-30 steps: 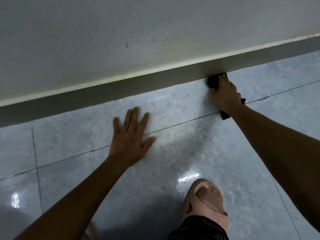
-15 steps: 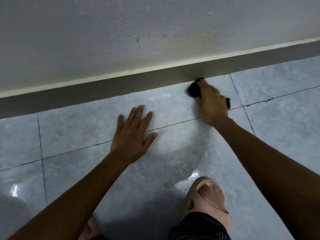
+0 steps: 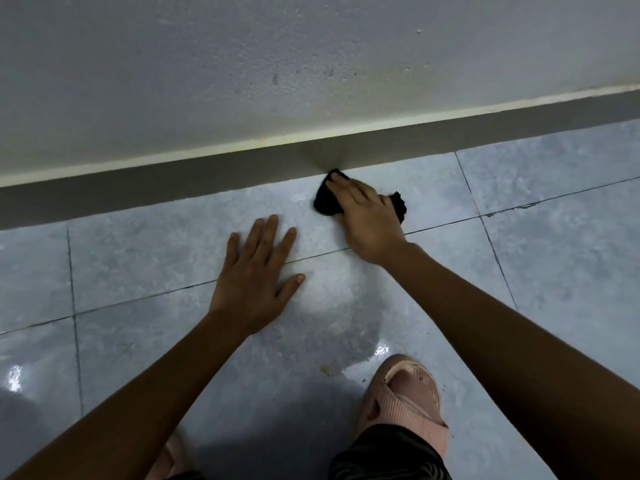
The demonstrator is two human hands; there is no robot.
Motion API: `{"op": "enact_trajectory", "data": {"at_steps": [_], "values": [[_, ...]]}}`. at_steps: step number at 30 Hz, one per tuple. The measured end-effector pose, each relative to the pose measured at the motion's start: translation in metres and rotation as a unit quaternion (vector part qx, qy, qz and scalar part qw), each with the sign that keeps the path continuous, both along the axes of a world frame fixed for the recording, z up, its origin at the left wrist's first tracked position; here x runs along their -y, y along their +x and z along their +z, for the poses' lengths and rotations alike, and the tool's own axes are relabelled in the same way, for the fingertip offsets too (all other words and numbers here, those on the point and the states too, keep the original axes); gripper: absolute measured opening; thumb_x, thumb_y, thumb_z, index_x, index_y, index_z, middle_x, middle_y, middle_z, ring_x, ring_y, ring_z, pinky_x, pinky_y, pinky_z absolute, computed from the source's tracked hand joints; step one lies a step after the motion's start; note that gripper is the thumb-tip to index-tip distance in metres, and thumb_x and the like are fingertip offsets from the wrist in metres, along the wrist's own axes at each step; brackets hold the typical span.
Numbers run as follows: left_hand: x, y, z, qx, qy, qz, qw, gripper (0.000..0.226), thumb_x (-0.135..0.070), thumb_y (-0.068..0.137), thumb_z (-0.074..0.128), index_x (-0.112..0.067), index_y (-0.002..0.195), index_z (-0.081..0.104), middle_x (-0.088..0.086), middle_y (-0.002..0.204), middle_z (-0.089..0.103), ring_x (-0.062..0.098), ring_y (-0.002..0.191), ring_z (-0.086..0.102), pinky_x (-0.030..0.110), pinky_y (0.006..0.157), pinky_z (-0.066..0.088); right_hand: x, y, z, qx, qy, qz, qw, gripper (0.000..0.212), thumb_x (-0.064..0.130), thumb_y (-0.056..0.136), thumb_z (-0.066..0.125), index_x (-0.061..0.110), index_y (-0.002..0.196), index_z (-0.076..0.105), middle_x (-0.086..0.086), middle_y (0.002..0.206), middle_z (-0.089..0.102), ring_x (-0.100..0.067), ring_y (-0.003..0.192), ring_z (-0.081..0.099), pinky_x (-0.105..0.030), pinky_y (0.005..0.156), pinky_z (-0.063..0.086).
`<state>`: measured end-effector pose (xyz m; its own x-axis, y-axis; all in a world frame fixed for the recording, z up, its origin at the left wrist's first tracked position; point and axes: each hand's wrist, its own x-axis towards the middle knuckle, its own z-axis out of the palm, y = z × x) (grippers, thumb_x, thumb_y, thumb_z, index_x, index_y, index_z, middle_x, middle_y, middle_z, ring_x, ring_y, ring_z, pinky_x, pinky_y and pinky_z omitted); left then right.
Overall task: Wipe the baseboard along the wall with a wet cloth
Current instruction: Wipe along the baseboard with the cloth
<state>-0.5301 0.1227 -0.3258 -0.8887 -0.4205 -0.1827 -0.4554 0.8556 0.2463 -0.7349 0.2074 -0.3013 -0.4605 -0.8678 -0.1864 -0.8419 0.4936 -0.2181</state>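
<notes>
A dark grey baseboard runs along the foot of the pale wall, rising to the right. My right hand presses a black cloth down where the floor meets the baseboard; the cloth's tip touches the board's lower edge and another corner sticks out behind my hand. My left hand lies flat on the floor tile with fingers spread, a short way left of and nearer to me than the cloth.
Glossy grey floor tiles with dark grout lines and a wet sheen near my foot. My foot in a pink slipper stands at the bottom centre. The rough white wall fills the top.
My right hand has slid the black cloth leftward along the baseboard, closer to my left hand. My left hand stays planted on the floor.
</notes>
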Motion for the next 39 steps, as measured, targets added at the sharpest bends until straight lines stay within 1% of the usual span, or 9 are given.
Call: {"op": "enact_trajectory", "data": {"at_steps": [5,8,10,12,15,20,27,34,39], "values": [[0.0,0.0,0.0,0.005,0.002,-0.002,1.0,0.071,-0.061,0.09,0.012,-0.024,0.15,0.006,0.007,0.158,-0.002,0.023,0.145,-0.006,0.047,0.116,0.0,-0.024,-0.053,0.012,-0.094,0.029,0.032,0.995,0.077,-0.004,0.077,0.053,0.038,0.14,0.042,0.004,0.153,0.031,-0.019,0.14,0.025,-0.045,0.109,0.014],[-0.001,0.001,-0.001,0.003,0.0,0.0,1.0,0.07,-0.06,0.091,0.013,-0.023,0.15,0.006,0.008,0.158,-0.001,0.023,0.145,-0.005,0.048,0.116,0.001,-0.037,-0.071,0.018,-0.133,0.041,-0.046,0.989,0.071,-0.005,0.078,0.057,0.044,0.13,0.053,-0.004,0.146,0.037,-0.03,0.137,0.024,-0.052,0.11,0.011],[-0.002,0.0,-0.001,0.002,-0.003,0.004,1.0,0.07,-0.06,0.091,0.014,-0.023,0.15,0.006,0.008,0.158,-0.001,0.024,0.145,-0.004,0.048,0.115,0.001,-0.037,-0.065,0.02,-0.083,-0.022,-0.117,0.989,0.053,0.003,0.081,0.056,0.035,0.122,0.062,-0.006,0.139,0.043,-0.032,0.131,0.032,-0.048,0.108,0.019],[-0.002,0.0,-0.002,0.001,-0.004,0.006,1.0,0.071,-0.06,0.091,0.014,-0.022,0.15,0.007,0.009,0.158,-0.001,0.024,0.145,-0.004,0.049,0.115,0.002,-0.029,-0.052,0.024,-0.027,-0.115,-0.258,0.959,0.034,0.015,0.085,0.051,0.023,0.115,0.066,-0.009,0.131,0.048,-0.031,0.121,0.041,-0.044,0.101,0.031],[-0.002,0.0,0.0,0.001,0.002,0.002,1.0,0.071,-0.061,0.091,0.014,-0.022,0.15,0.006,0.008,0.158,-0.002,0.024,0.145,-0.005,0.048,0.115,0.001,-0.007,-0.043,0.019,0.03,-0.127,-0.431,0.893,0.041,0.03,0.093,0.044,0.008,0.128,0.052,-0.018,0.135,0.041,-0.034,0.125,0.036,-0.043,0.1,0.036],[0.001,0.0,0.005,0.018,0.01,-0.009,1.0,0.072,-0.064,0.089,0.008,-0.025,0.149,0.0,0.007,0.158,-0.007,0.022,0.144,-0.01,0.044,0.114,-0.005,0.01,-0.063,0.007,0.083,-0.003,-0.491,0.867,0.086,0.041,0.094,0.047,0.003,0.151,-0.004,-0.017,0.158,-0.007,-0.032,0.145,-0.005,-0.043,0.116,0.008],[0.003,0.001,0.007,0.025,0.013,-0.014,1.0,0.076,-0.066,0.086,0.004,-0.026,0.149,-0.003,0.006,0.157,-0.012,0.021,0.143,-0.015,0.042,0.113,-0.009,0.007,-0.079,0.016,0.106,0.058,-0.483,0.867,0.094,0.052,0.09,0.043,0.007,0.151,-0.012,-0.009,0.158,-0.014,-0.027,0.145,-0.009,-0.049,0.114,0.006],[0.0,0.0,0.004,0.011,0.005,-0.007,1.0,0.074,-0.063,0.088,0.01,-0.024,0.15,0.002,0.007,0.158,-0.006,0.023,0.144,-0.01,0.045,0.115,-0.004,0.025,-0.002,0.006,0.083,0.099,-0.32,0.939,0.088,0.051,0.092,0.038,0.008,0.151,-0.012,-0.01,0.158,-0.015,-0.027,0.145,-0.012,-0.05,0.114,0.005],[0.004,0.006,0.007,0.017,-0.011,-0.008,1.0,0.072,-0.062,0.088,0.007,-0.024,0.15,0.005,0.008,0.158,-0.002,0.023,0.144,-0.008,0.045,0.114,-0.006,0.002,-0.035,0.005,0.065,0.087,-0.326,0.939,0.089,0.052,0.09,0.041,0.008,0.152,-0.006,-0.01,0.159,-0.011,-0.027,0.145,-0.01,-0.049,0.115,0.008]]}}
